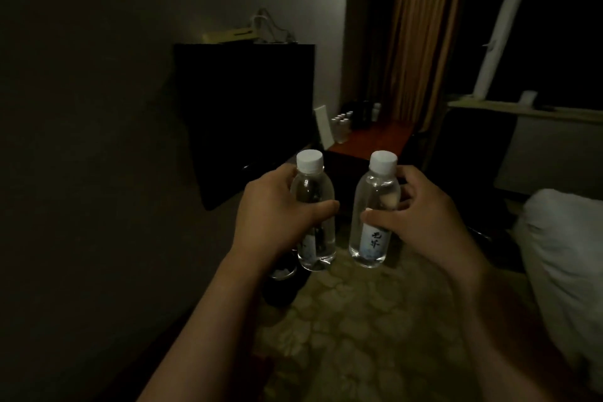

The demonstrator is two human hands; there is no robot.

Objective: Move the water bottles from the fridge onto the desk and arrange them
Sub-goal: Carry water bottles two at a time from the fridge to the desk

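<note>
In this dim room I hold two clear water bottles upright at chest height, both with white caps. My left hand [270,209] wraps around the left bottle [315,192]. My right hand [424,215] grips the right bottle [375,192], whose white label faces me. Ahead, a reddish wooden desk [378,137] stands against the far wall. Several small white-capped bottles [342,121] stand in a cluster at its back left corner. No fridge shows in the head view.
A dark flat screen [244,114] hangs on the left wall. A white card [324,126] leans beside the desk bottles. An orange curtain [421,33] and a window lie behind the desk. A white bed [564,254] is at right; a dark bin [280,284] sits on patterned carpet.
</note>
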